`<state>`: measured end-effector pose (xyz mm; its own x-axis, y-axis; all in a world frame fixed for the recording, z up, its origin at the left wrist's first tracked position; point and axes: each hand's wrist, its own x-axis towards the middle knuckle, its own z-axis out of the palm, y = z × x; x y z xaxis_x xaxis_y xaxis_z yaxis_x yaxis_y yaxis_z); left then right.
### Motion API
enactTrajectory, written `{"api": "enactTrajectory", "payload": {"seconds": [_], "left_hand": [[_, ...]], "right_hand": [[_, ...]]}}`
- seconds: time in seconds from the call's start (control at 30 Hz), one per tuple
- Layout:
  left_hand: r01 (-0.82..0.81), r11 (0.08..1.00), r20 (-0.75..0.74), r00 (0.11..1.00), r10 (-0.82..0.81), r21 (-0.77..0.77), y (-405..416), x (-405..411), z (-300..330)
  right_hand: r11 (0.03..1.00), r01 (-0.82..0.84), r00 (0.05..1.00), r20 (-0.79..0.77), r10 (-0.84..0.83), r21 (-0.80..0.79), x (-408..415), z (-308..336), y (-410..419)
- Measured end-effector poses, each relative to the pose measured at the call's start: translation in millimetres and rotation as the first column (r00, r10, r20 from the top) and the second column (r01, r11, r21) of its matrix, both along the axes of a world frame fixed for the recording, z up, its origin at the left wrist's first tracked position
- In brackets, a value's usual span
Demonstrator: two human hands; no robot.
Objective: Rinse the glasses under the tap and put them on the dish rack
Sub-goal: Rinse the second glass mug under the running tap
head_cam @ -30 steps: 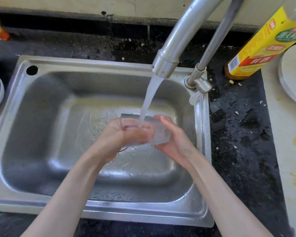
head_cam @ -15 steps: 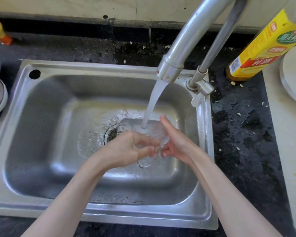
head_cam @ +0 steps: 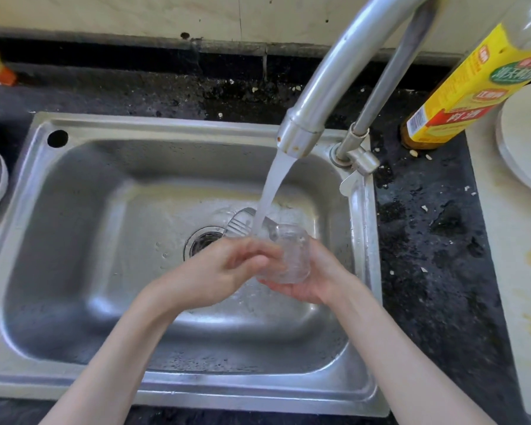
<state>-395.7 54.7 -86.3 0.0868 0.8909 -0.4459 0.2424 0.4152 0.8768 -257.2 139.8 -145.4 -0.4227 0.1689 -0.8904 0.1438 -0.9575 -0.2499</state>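
Head view, glass [head_cam: 290,256] under tap [head_cam: 313,118] stream, gripped by left hand [head_cam: 224,274] and right hand [head_cam: 316,280]

The glass [head_cam: 290,256] has turned between the hands: a second ago it lay sideways across them under the water, now it sits more upright at centre right of the frame. The right hand [head_cam: 316,280] has dropped to cup it from beneath. The left hand [head_cam: 224,271] has shifted off its top, uncovering the drain [head_cam: 201,240] behind.
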Motion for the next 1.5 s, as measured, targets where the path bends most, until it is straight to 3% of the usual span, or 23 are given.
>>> {"api": "enactTrajectory", "payload": {"seconds": [0.1,0.23,0.3,0.4,0.47,0.57,0.67,0.73,0.8,0.93,1.13,1.4,1.5], "left_hand": [[-0.195,0.981,-0.008,0.981,0.195,0.01,4.4,-0.5,-5.5],[-0.492,0.864,0.148,0.851,0.503,-0.104,13.8,-0.8,-3.3],[-0.503,0.856,0.19,0.835,0.517,-0.121,15.1,-4.6,0.0],[-0.332,0.931,0.184,0.916,0.356,-0.15,12.7,-9.0,2.5],[-0.137,0.979,0.173,0.972,0.162,-0.148,7.4,-6.1,5.3],[0.177,0.981,-0.059,0.981,-0.182,-0.084,-0.6,5.2,6.1],[0.244,0.964,-0.238,0.935,-0.263,-0.109,-3.7,10.3,7.5],[0.184,0.981,-0.16,0.968,-0.191,-0.062,-2.0,12.2,5.7],[-0.014,0.997,-0.033,0.999,0.011,-0.078,-0.1,11.5,6.4],[-0.267,0.962,-0.086,0.961,0.262,-0.05,3.9,4.8,5.4],[-0.291,0.944,-0.383,0.863,0.329,0.155,4.8,10.9,4.1],[-0.23,0.917,-0.435,0.825,0.361,0.325,-3.5,1.3,0.6],[-0.291,0.872,-0.416,0.789,0.452,0.394,-7.4,0.6,-4.3]], "right_hand": [[0.994,0.108,0.991,-0.085,-0.105,0.036,1.5,-3.0,-3.1],[0.908,0.184,0.961,-0.261,-0.086,0.376,3.8,-3.5,-11.8],[0.873,0.169,0.958,-0.284,-0.037,0.457,7.6,0.6,-12.9],[0.874,0.119,0.971,-0.239,-0.003,0.471,9.5,11.5,-8.6],[0.881,0.02,0.989,-0.141,0.053,0.473,6.9,15.0,-3.6],[0.905,-0.195,0.978,0.0,0.21,0.377,2.7,18.9,2.0],[0.931,-0.268,0.961,-0.003,0.277,0.249,3.6,21.5,1.6],[0.952,-0.218,0.966,-0.094,0.242,0.217,7.5,20.7,1.8],[0.968,-0.128,0.967,-0.191,0.17,0.217,11.5,20.6,1.1],[0.96,0.14,0.954,-0.292,-0.064,0.245,15.0,18.2,-10.2],[0.925,0.312,0.92,-0.312,-0.237,0.218,7.4,13.0,-19.5],[0.92,0.346,0.921,-0.252,-0.296,0.183,5.5,5.8,-14.4],[0.911,0.394,0.9,-0.254,-0.354,0.124,4.9,4.2,-14.2]]}}
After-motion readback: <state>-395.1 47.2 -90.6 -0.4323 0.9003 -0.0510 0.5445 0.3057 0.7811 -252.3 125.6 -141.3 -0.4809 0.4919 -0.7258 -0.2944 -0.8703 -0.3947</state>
